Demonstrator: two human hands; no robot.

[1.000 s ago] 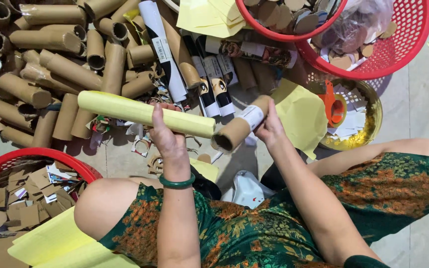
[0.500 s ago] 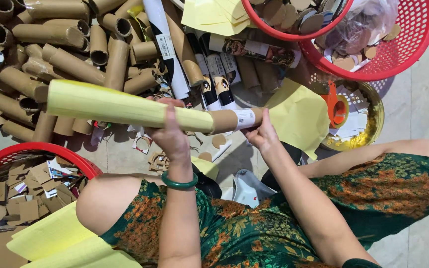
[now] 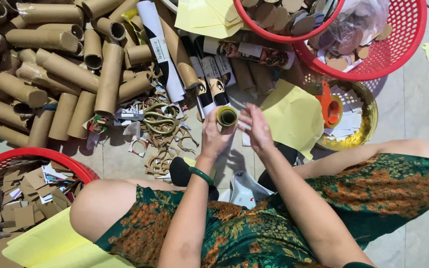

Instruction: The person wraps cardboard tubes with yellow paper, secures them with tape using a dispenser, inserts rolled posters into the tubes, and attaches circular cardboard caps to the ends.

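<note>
Both forearms raised over the lap, left hand [image 3: 213, 136] clamped round a yellow-wrapped tube [image 3: 227, 116] — open end up, right hand [image 3: 257, 130] flat against its side — fingers loosely together

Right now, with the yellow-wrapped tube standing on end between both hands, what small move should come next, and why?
Probably press the paper edge flat around the tube's rim. The left hand grips the yellow-wrapped tube from the side, its open end facing the camera, while the right hand lies flat against its other side. Whether the yellow edge at the rim is already stuck down cannot be told, so smoothing it seems the sensible step.
</note>
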